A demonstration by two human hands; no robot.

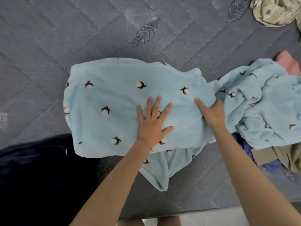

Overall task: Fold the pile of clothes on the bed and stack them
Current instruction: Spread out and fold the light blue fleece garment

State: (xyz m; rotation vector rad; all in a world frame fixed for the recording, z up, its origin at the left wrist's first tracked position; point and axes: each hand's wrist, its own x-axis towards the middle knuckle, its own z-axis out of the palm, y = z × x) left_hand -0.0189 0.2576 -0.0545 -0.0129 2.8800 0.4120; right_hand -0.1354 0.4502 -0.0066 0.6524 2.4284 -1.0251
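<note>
1. A bed [48, 46] fills nearly the whole view. It is covered in a grey-blue quilted spread stitched in chevron lines.
2. Dark embroidered leaves mark the spread: one leaf [145, 33] toward the far side at the middle, and a second leaf [236, 9] toward the far right.
3. Past the bed's near edge runs a strip of pale floor [203, 217].
4. The light is soft and even, casting only faint shadows.
</note>
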